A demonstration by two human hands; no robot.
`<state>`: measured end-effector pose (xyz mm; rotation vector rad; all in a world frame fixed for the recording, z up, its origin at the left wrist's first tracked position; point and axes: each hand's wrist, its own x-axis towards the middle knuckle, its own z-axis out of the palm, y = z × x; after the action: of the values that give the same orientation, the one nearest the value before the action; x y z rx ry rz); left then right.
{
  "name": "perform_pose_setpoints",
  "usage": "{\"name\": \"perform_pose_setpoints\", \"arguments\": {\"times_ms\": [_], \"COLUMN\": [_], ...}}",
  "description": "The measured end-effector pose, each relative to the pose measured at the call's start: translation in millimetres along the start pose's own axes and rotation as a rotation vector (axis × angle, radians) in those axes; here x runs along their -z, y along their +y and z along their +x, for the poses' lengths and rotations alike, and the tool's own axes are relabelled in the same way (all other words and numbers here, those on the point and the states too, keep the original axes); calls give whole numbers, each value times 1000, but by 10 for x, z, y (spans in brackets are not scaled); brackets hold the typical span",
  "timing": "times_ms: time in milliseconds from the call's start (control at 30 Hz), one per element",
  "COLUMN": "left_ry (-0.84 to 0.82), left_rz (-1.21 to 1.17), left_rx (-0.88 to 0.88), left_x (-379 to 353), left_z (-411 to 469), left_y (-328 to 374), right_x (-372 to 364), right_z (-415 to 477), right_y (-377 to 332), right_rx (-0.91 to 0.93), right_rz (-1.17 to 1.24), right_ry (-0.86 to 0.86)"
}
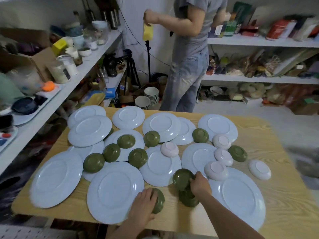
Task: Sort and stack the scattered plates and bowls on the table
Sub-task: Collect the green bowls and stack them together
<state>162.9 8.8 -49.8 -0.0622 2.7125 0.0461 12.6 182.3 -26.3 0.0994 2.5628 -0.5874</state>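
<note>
While sorting by colour:
Right hand [200, 185] grips an olive-green round bowl [183, 180] above the matching stack [189, 200]; left hand [144, 202] clasps another bowl [159, 203].

A wooden table [290, 195] is strewn with upturned pale blue plates [57, 178], green bowls and pinkish bowls [216, 170]. The left hand [144, 202] grips a green bowl [159, 202] near the front edge. The right hand [200, 185] holds a second green bowl [183, 177], tilted, at the top of a green stack [189, 200].
</note>
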Motion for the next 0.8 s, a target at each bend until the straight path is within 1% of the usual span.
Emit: {"name": "perform_pose_setpoints", "arguments": {"times_ms": [133, 267, 333, 400, 467, 533, 567, 600, 667, 733, 800], "left_ry": [-52, -108, -91, 1, 141, 287, 333, 344, 295, 222, 162], "left_rz": [47, 94, 34, -71, -222, -454, -587, -741, -1042, -1247, -1384], "left_rx": [50, 61, 100, 192, 308, 444, 530, 618, 759, 848, 902], "left_x": [28, 12, 19, 56, 122, 178, 186, 186, 159, 120, 88], "left_z": [-9, -20, -54, -89, -113, -108, -94, -71, -21, 26, 65], "left_y": [101, 217, 281, 326, 350, 349, 336, 322, 284, 260, 263], "right_x": [19, 37, 38, 38, 32, 24, 21, 13, -3, -19, -42], "right_z": [-82, -149, -171, -191, -204, -221, -231, -240, -255, -269, -279], "right_y": [115, 189, 211, 229, 238, 230, 222, 213, 201, 192, 183], "right_rx": [-4, -22, -13, -4, -3, 0, 3, 7, 23, 45, 68], "right_rz": [-1, 29, 40, 43, 54, 66, 64, 59, 49, 36, 17], "right_ry": [-1, 4, 4, 11, 24, 29, 27, 24, 17, 12, 2]}}
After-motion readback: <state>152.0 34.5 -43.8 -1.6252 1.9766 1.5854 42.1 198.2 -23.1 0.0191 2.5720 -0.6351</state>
